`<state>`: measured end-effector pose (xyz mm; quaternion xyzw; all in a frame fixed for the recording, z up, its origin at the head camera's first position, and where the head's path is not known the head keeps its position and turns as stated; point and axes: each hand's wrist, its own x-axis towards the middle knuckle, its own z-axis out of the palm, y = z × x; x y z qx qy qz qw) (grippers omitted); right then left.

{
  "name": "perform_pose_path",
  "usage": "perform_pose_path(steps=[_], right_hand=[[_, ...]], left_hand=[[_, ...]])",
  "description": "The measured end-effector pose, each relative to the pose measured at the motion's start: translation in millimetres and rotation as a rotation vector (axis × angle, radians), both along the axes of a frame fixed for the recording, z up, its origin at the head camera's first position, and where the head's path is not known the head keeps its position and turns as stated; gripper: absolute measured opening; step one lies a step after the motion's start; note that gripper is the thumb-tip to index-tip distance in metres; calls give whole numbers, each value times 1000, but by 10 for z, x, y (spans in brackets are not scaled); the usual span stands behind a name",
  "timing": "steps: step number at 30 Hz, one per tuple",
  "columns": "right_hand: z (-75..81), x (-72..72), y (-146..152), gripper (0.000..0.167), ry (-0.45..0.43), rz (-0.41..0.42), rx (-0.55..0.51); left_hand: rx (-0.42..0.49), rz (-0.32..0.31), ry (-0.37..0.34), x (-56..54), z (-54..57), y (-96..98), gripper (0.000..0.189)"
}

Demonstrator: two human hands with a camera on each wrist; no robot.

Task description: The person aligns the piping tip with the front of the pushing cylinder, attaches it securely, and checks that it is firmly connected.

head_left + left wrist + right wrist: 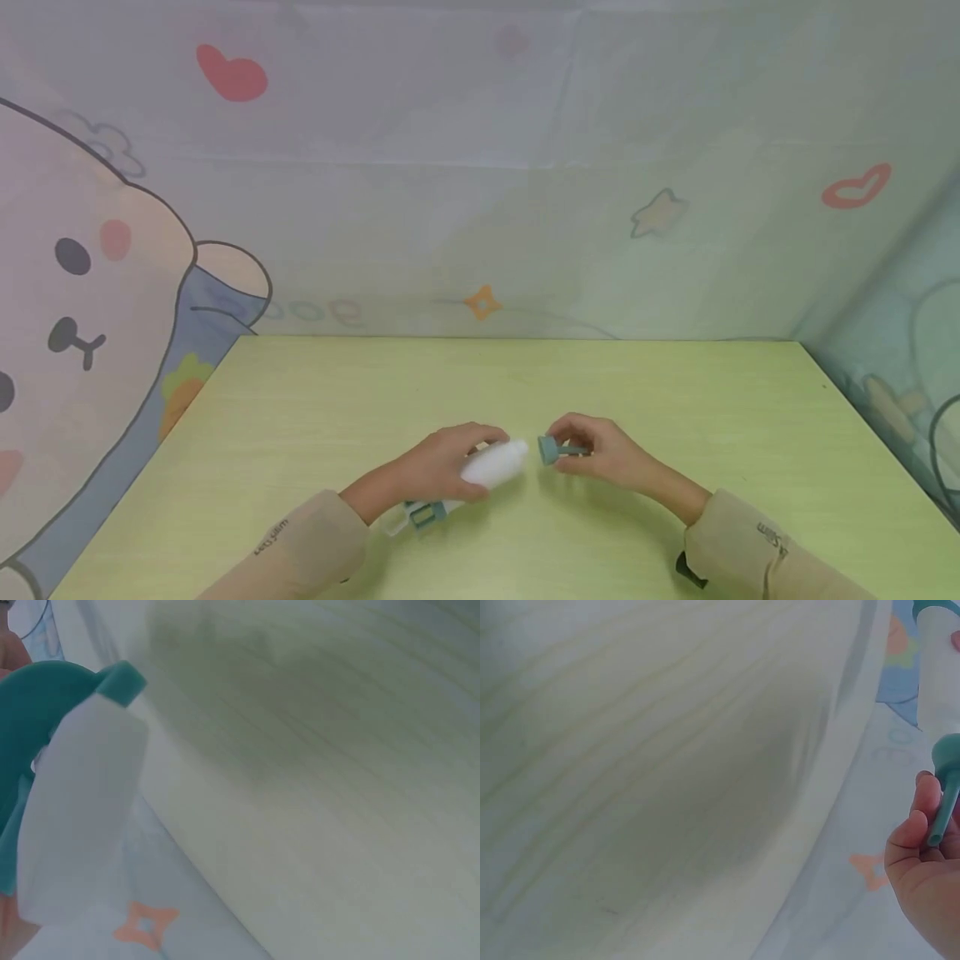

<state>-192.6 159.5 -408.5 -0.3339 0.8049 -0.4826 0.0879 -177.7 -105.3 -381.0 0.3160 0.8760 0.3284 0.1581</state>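
Note:
My left hand (442, 463) grips a white bottle (495, 467), which lies tilted with its narrow tip towards the right. At its lower left end is a teal fitting (426, 514) with a pale, blurred piece beyond it. The left wrist view shows this teal fitting (37, 705) large, a white flap (82, 810) in front. Between thumb and fingers, my right hand (603, 454) pinches a teal funnel-shaped cap (548, 451) by its thin stem. Its wide mouth faces the bottle's tip, a small gap apart. The right wrist view shows the cap (948, 756) just below the bottle (939, 675).
Both hands are above a pale yellow-green table (300, 392). A hanging cloth (420, 208) with printed hearts, stars and a cartoon bear rises behind its far edge. A dark object (690, 570) shows beneath the right sleeve.

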Motion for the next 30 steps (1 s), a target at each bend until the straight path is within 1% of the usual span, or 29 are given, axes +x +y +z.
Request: perform_pose_path(steps=[2, 6, 13, 16, 20, 23, 30], right_hand=[[15, 6, -18, 24, 0, 17, 2], [19, 19, -47, 23, 16, 34, 19], [14, 53, -85, 22, 3, 62, 35], [21, 70, -95, 22, 10, 69, 53], [28, 80, -100, 23, 8, 63, 79], [36, 79, -101, 25, -9, 52, 93], [43, 67, -87, 28, -98, 53, 99]], left_hand=[[1, -20, -2, 16, 6, 17, 56], [-3, -52, 17, 49, 16, 50, 55], [-24, -85, 36, 87, 23, 86, 54], [-31, -100, 41, 91, 19, 88, 54], [-40, -103, 52, 104, 22, 90, 54], [-46, -101, 87, 124, 29, 92, 54], [-89, -115, 199, 157, 27, 94, 55]])
